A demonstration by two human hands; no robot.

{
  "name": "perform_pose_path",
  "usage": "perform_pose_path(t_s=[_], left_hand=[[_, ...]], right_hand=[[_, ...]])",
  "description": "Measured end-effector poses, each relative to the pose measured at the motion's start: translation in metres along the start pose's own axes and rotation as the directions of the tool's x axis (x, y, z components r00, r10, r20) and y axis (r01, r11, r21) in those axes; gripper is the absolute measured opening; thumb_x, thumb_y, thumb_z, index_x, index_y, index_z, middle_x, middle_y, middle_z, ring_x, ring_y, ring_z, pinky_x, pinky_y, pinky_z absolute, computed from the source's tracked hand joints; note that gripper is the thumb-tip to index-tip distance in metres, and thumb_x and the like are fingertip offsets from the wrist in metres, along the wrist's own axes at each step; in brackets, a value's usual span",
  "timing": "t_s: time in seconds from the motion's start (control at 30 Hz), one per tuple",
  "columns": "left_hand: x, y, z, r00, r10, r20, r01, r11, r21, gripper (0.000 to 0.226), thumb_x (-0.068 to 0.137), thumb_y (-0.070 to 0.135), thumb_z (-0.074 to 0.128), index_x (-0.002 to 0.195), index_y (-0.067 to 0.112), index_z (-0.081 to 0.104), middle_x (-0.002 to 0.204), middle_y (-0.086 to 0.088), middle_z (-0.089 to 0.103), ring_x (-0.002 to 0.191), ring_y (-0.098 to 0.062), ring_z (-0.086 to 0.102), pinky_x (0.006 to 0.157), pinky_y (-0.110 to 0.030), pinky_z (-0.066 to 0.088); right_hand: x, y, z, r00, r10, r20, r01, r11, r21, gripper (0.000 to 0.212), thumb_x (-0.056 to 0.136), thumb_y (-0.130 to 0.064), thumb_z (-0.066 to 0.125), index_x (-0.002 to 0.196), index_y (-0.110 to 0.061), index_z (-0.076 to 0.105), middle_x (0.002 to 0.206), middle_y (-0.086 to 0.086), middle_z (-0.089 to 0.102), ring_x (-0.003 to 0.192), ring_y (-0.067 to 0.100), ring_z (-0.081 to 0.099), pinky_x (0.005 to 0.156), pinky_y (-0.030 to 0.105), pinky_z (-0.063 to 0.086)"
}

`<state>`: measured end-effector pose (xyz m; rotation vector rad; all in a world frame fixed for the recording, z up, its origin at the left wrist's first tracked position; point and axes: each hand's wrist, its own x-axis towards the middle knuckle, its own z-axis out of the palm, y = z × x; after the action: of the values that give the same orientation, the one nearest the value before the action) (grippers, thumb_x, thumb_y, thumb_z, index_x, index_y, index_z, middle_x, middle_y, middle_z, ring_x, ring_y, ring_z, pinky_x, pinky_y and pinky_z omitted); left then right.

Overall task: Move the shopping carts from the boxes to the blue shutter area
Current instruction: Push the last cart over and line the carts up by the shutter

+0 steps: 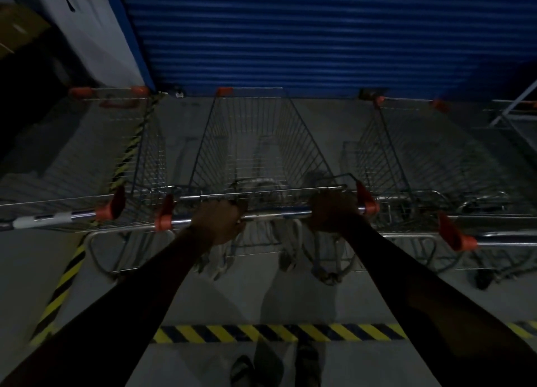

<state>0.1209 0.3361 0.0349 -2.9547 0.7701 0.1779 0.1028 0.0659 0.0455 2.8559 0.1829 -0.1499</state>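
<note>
A wire shopping cart point(255, 142) with orange corner caps stands straight ahead, its front end close to the blue shutter point(319, 37). My left hand point(219, 221) grips the cart's metal handle bar point(276, 213) left of centre. My right hand point(332, 213) grips the same bar near its right orange end cap. A second cart point(116, 154) stands to the left and a third cart point(421, 160) to the right, both facing the shutter.
Yellow-and-black hazard tape point(276, 333) runs across the grey floor near my feet point(308, 366) and diagonally up the left side. A white wall and cardboard box point(20, 29) are at far left. A metal frame point(514, 107) stands at far right.
</note>
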Motion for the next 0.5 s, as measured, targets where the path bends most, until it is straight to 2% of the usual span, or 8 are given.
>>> perform_pose_path(t_s=[0.03,0.13,0.17,0.23,0.33,0.5], left_hand=[[0.003,0.000,-0.002,1.000,-0.006,0.011,0.006,1.000,-0.007,0.042,0.089,0.048,0.053,0.124,0.026,0.050,0.115,-0.009,0.067,0.103,-0.034,0.065,0.080,-0.042,0.052],[0.009,-0.005,-0.003,1.000,-0.025,-0.012,0.025,0.999,0.021,0.042,0.087,0.050,0.056,0.119,0.023,0.051,0.107,-0.008,0.069,0.095,-0.034,0.067,0.077,-0.042,0.055],[0.010,-0.005,-0.002,0.999,-0.029,-0.032,0.030,0.999,0.043,0.042,0.086,0.051,0.056,0.118,0.023,0.052,0.105,-0.008,0.070,0.093,-0.034,0.068,0.075,-0.042,0.056],[0.013,0.001,-0.002,0.997,-0.041,-0.068,0.046,0.996,0.073,0.040,0.086,0.051,0.057,0.116,0.025,0.054,0.103,-0.008,0.070,0.092,-0.033,0.068,0.074,-0.040,0.054],[0.018,0.011,-0.003,0.993,-0.079,-0.091,0.087,0.993,0.083,0.038,0.085,0.052,0.056,0.115,0.029,0.056,0.103,-0.004,0.070,0.095,-0.031,0.068,0.074,-0.039,0.052],[0.016,0.022,-0.008,0.990,-0.119,-0.073,0.122,0.991,0.049,0.034,0.085,0.048,0.056,0.113,0.030,0.058,0.104,-0.002,0.070,0.096,-0.030,0.067,0.075,-0.038,0.052]], right_hand=[[0.001,0.003,-0.001,1.000,0.018,-0.002,-0.018,1.000,-0.004,0.037,0.074,-0.042,0.047,0.095,-0.018,0.067,0.096,0.010,0.068,0.088,0.036,0.064,0.083,0.044,0.048],[0.002,0.013,-0.001,0.998,0.045,-0.043,-0.046,0.999,-0.025,0.032,0.066,-0.044,0.067,0.086,-0.019,0.072,0.084,0.008,0.070,0.075,0.033,0.067,0.069,0.039,0.051],[0.002,0.017,-0.006,0.998,0.043,-0.044,-0.043,0.999,-0.006,0.032,0.067,-0.042,0.062,0.087,-0.019,0.073,0.082,0.008,0.071,0.074,0.033,0.068,0.069,0.039,0.052],[0.003,0.024,-0.003,0.999,0.024,-0.029,-0.023,0.999,0.038,0.038,0.071,-0.038,0.050,0.097,-0.019,0.071,0.091,0.010,0.071,0.084,0.034,0.068,0.076,0.040,0.052],[0.004,0.032,0.002,0.998,0.026,0.049,-0.030,0.995,0.098,0.038,0.080,-0.039,0.051,0.111,-0.020,0.066,0.107,0.008,0.068,0.098,0.033,0.064,0.083,0.039,0.048],[-0.005,0.036,0.007,0.998,0.044,0.047,-0.045,0.998,0.035,0.044,0.076,-0.047,0.044,0.106,-0.023,0.065,0.100,0.006,0.068,0.092,0.032,0.064,0.084,0.042,0.048]])
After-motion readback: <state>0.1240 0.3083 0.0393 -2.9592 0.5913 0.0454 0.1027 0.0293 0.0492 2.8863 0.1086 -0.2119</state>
